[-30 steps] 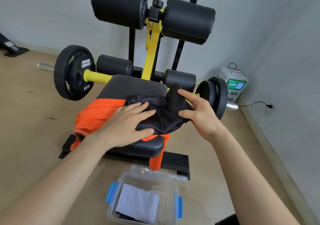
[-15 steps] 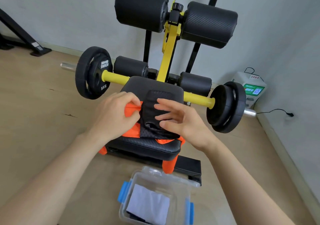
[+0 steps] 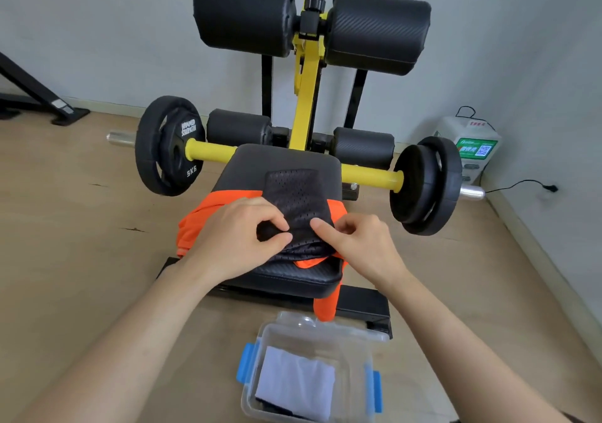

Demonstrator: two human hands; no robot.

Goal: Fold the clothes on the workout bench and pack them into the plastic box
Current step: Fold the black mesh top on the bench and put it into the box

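Observation:
A black mesh garment (image 3: pixel 298 194) lies folded into a narrow strip on the black workout bench seat (image 3: pixel 260 165), on top of an orange garment (image 3: pixel 198 223) that spills over the seat's left and front edges. My left hand (image 3: pixel 234 230) pinches the near left edge of the mesh garment between thumb and fingers. My right hand (image 3: pixel 358 240) grips its near right edge, forefinger pointing left. On the floor below stands the clear plastic box (image 3: pixel 358 351) with blue clips, holding a folded white cloth (image 3: pixel 294 386) over something dark.
Black weight plates (image 3: pixel 167 145) sit on a yellow bar at both sides of the bench, with padded rollers (image 3: pixel 244 15) above. A white device (image 3: pixel 472 152) with a cable stands at the right wall. The floor is wooden.
The black mesh garment went from a spread heap to a narrow folded strip. Both hands came together at its near end and now pinch it.

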